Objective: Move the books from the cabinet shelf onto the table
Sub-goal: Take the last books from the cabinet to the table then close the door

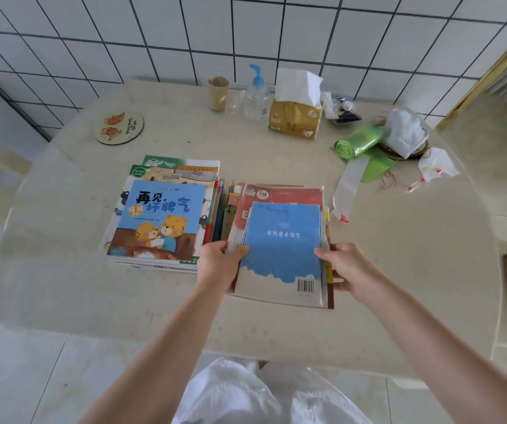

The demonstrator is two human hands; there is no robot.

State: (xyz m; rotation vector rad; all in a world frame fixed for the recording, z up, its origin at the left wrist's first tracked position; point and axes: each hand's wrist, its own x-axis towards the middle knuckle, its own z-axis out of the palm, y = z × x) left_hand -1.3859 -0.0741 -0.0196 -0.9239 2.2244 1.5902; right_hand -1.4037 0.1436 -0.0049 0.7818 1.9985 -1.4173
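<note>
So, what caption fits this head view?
Both hands set a book stack beside another pile on the table.

Glossy paper covers on the books [281,240]; smooth, speckled stone-look desk [399,270]; clear plastic pump bottle [255,99]; soft white tissue in a glossy packet [296,117]; shiny wall tiles [246,32].

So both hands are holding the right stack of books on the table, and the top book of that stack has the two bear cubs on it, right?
Not quite. In the head view both hands, left hand and right hand, do hold the right stack, but its top book is plain blue. The bear-cub book tops the left stack.
</note>
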